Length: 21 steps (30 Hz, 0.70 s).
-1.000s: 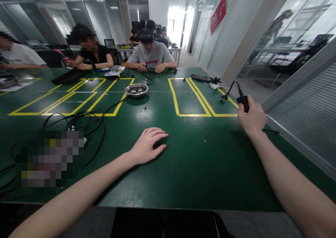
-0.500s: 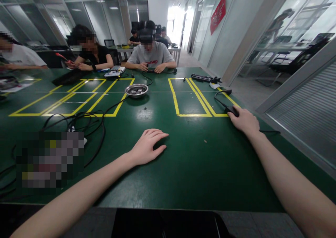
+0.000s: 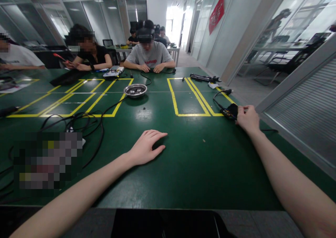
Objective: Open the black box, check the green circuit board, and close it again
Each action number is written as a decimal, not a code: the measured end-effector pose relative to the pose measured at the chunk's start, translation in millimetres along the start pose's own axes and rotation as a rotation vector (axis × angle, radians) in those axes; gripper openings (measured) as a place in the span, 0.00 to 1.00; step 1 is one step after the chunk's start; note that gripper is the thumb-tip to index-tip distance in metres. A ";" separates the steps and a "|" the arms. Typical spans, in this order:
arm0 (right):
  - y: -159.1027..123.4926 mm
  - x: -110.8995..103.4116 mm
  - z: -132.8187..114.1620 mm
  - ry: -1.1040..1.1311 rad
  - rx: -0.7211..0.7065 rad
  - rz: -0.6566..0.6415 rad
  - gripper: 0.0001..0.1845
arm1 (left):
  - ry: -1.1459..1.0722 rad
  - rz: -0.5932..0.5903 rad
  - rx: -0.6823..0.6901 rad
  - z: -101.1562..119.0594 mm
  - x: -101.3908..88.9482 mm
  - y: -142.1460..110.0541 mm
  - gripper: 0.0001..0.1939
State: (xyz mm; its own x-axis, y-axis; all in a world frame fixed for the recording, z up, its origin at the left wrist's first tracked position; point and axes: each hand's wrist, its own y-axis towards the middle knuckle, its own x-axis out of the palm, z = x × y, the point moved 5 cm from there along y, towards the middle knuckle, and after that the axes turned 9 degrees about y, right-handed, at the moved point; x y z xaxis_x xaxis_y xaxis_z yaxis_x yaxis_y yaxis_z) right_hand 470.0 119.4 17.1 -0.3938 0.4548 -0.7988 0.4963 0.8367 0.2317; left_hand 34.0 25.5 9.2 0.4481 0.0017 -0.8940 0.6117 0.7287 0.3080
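Black adapter (image 3: 231,110): resting on the counter (image 3: 189,168), far right, beside the yellow tape (image 3: 193,115), its cord (image 3: 214,98) looping away to a plug (image 3: 229,91). Judged light, with a hard, slightly slick body and a limp cord; best taken by the body's sides, sparing the cord from strain.

Right hand (image 3: 248,119): reached well out, fingers drawn together against the adapter's right side; the view is too small to tell whether it grips or merely touches. Left hand (image 3: 145,147): palm down, fingers extended, thumb spread, nothing visible in it.
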 end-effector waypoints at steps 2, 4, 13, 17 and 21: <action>-4.2 -2.6 -0.7 0.028 0.109 -0.007 0.25 | 0.001 -0.003 0.000 0.1 0.2 0.3 0.21; -7.8 -4.7 -3.7 0.042 0.163 -0.014 0.22 | 0.003 -0.004 0.000 0.3 0.2 0.6 0.21; -16.4 -10.3 -18.2 -0.017 0.080 0.017 0.26 | 0.004 -0.004 0.001 0.6 -0.2 0.7 0.21; -11.3 -8.6 -14.6 -0.046 0.031 0.051 0.19 | 0.005 -0.007 0.012 1.0 0.0 0.6 0.18; -5.0 -5.1 -9.5 -0.034 0.008 0.035 0.19 | 0.006 -0.016 0.015 1.5 0.3 1.0 0.17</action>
State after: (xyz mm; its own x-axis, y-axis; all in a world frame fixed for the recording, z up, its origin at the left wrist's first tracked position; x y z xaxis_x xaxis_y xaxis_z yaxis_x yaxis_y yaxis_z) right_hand 462.3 115.8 25.3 -0.3498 0.4727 -0.8088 0.5154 0.8180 0.2552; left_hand 35.8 25.2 9.7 0.4343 -0.0059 -0.9007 0.6284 0.7184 0.2983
